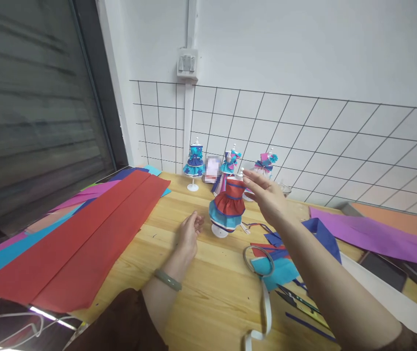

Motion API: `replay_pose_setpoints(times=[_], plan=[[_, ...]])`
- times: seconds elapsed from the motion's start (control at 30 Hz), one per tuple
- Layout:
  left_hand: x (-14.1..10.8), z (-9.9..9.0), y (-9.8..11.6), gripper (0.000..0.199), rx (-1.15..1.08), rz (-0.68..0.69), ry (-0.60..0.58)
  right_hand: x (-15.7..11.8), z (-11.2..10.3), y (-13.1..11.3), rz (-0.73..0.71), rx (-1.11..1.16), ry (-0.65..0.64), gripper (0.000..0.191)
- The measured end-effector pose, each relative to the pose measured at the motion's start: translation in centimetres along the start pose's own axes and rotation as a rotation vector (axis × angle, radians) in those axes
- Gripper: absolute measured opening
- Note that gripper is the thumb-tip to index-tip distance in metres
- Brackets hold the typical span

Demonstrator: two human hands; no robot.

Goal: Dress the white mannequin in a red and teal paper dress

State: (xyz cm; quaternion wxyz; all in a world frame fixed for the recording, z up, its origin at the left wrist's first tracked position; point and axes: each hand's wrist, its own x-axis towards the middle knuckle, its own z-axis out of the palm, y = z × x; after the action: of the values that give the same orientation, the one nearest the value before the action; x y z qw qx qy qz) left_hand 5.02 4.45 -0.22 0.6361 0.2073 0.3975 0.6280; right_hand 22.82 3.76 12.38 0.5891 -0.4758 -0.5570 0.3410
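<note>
A small white dress form on a round base (219,230) stands on the wooden table, wearing a red and blue tiered paper dress (230,202). My right hand (267,192) is at the form's right shoulder, just below its neck knob, with fingers apart. Whether the fingertips touch the form is unclear. To the left of the skirt, my left hand (189,231) rests low over the table, its fingers curled in and nothing visible in them; it is apart from the dress.
Dressed forms (193,165) stand along the wall grid. Long red paper sheets (94,234) cover the left side. At right lie a roll of white tape (258,261), blue scraps (276,273), thread snips (303,304), purple paper (372,234) and a dark phone-like slab (384,272).
</note>
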Motion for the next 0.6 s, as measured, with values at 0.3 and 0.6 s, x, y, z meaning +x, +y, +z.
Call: replay_pose_setpoints(times=[0.3,0.6], plan=[[0.1,0.0,-0.2,0.031,0.049,0.053,0.018,-3.2,-0.7,4.4,0.000,-0.048,0.192,0.037],[0.6,-0.2,-0.4,0.041,0.129,0.150,0.017,-5.5,-2.3,2.8,-0.012,-0.149,0.147,0.032]])
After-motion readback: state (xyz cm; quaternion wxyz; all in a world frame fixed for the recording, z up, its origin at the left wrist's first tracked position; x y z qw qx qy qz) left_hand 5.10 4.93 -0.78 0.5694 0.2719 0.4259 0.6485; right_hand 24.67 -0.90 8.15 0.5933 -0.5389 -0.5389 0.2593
